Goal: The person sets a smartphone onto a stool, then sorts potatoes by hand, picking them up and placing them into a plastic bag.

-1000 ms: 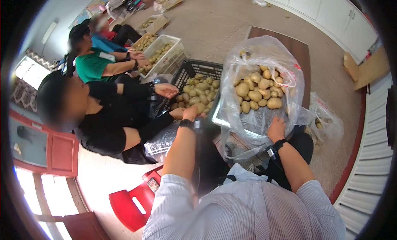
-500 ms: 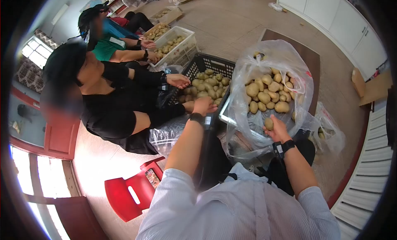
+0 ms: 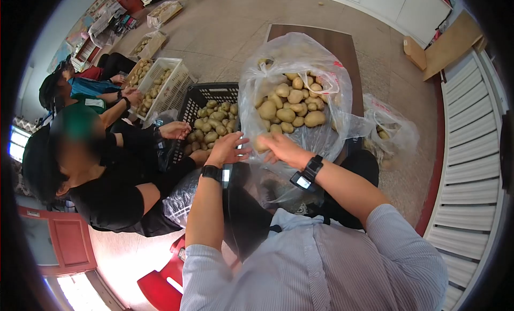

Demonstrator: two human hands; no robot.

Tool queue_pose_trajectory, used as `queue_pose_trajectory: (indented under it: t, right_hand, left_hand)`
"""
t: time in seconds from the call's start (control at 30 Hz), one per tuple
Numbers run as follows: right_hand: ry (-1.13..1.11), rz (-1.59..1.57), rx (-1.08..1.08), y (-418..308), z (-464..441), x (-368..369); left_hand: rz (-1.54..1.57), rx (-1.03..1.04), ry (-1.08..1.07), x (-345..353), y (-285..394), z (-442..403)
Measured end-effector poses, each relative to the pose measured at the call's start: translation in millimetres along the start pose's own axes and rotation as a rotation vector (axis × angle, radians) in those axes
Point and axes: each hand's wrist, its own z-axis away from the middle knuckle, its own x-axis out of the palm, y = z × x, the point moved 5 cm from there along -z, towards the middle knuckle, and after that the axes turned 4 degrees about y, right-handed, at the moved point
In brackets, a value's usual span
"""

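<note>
My right hand (image 3: 287, 150) is closed around a potato (image 3: 261, 144) at the near left edge of a big clear plastic bag (image 3: 334, 142). Just left of it, my left hand (image 3: 227, 149) is raised with fingers apart and nothing in it. Inside the open bag lies a heap of tan potatoes (image 3: 293, 101). Beyond my left hand stands a black plastic crate (image 3: 214, 88) with more potatoes (image 3: 215, 122) in it. A co-worker's hand (image 3: 175, 130) hovers at the crate's left side.
A co-worker in black sits close on my left, with others beyond. White crates (image 3: 176, 75) of potatoes stand in a row past the black one. On my right is another plastic bag (image 3: 393, 126) on the floor. A red chair (image 3: 163, 284) is behind at left.
My right hand has carried the potato left, from over the bag to near my left hand. My left hand has drawn back from the crate and opened. The camera view has turned right.
</note>
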Motion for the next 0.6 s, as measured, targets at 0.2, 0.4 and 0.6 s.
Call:
queue_pose_trajectory:
  t: [0.2,0.4,0.6]
  right_hand:
    - [-0.05,0.286,-0.243,3,-19,14]
    - [0.243,0.457,-0.458,6,-16,-19]
    - [0.716,1.071,-0.424,4,-11,-124]
  left_hand:
    - [-0.122,-0.011,-0.158,37,5,22]
    - [-0.132,0.055,-0.047,26,5,18]
    - [0.088,0.108,0.052,-23,9,-1]
